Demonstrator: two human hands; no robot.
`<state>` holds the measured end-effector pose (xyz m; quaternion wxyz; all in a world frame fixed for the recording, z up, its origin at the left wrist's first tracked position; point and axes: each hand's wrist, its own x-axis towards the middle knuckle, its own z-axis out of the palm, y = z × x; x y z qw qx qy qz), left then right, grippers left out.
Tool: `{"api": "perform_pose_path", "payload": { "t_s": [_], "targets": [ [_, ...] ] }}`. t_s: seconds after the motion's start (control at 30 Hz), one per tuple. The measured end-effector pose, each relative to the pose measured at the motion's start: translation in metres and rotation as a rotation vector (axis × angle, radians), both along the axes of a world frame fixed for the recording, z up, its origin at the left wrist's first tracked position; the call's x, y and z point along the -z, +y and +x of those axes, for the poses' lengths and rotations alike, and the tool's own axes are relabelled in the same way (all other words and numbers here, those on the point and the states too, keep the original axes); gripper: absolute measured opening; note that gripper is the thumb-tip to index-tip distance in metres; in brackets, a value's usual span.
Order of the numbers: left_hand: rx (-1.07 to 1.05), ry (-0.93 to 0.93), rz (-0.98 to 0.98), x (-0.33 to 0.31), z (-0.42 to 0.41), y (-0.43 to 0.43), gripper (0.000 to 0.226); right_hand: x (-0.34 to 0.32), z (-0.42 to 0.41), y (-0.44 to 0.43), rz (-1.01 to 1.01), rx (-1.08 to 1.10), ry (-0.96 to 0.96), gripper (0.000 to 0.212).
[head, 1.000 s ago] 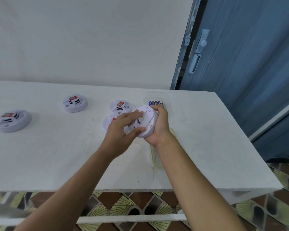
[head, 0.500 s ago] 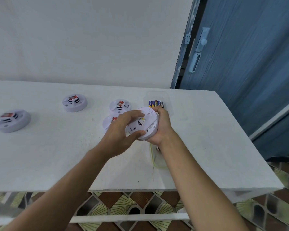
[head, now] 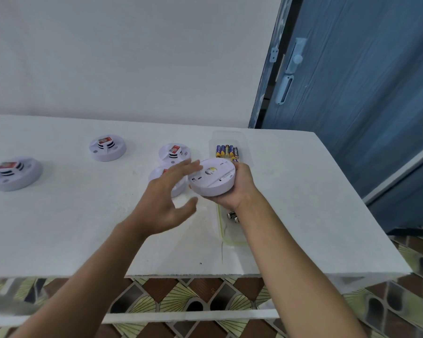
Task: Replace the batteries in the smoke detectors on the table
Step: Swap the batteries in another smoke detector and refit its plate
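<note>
Right hand holds a smoke detector over the table, left hand loose beside it.

Head view: the right hand [head: 232,189] cups a detector [head: 211,178] from below, back side up, fingers wrapped on its rim. The left hand [head: 165,203] is spread, fingertips just at the detector's left edge, pinching nothing. Four more detectors [head: 107,148] sit on the table [head: 59,228]. Batteries [head: 227,151] lie in a clear tray [head: 244,147] behind the hands.

The left hand [head: 165,206] half hides a smoke detector [head: 178,189].
</note>
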<state>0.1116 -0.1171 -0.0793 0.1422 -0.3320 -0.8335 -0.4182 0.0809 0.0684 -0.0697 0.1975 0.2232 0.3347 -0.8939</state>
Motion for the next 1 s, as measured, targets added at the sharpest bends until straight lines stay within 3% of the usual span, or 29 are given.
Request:
{"api": "perform_pose_path", "payload": {
  "t_s": [0.1, 0.23, 0.33, 0.47, 0.6, 0.73, 1.0],
  "targets": [
    [0.016, 0.127, -0.091, 0.011, -0.003, 0.002, 0.065, 0.002, 0.001, -0.002, -0.017, 0.013, -0.023, 0.040],
    [-0.090, 0.218, -0.094, 0.012, -0.006, 0.004, 0.051, -0.001, 0.003, -0.004, 0.026, -0.045, -0.009, 0.044],
    [-0.198, 0.078, -0.096, 0.003, -0.004, 0.003, 0.042, -0.003, 0.003, -0.004, 0.190, -0.083, 0.056, 0.040],
    [-0.215, -0.297, 0.201, -0.013, -0.005, 0.007, 0.023, -0.001, 0.002, -0.010, 0.352, -0.012, 0.220, 0.034],
    [-0.143, -0.623, 0.461, -0.017, -0.015, 0.005, 0.026, 0.002, 0.005, -0.012, 0.486, 0.045, 0.399, 0.041],
    [-0.255, -0.723, 0.595, -0.018, -0.023, 0.006, 0.028, 0.002, 0.008, -0.014, 0.586, 0.072, 0.414, 0.033],
    [-0.338, -0.787, 0.753, -0.017, -0.024, 0.011, 0.034, 0.002, 0.010, -0.013, 0.577, 0.157, 0.352, 0.018]
  ]
}}
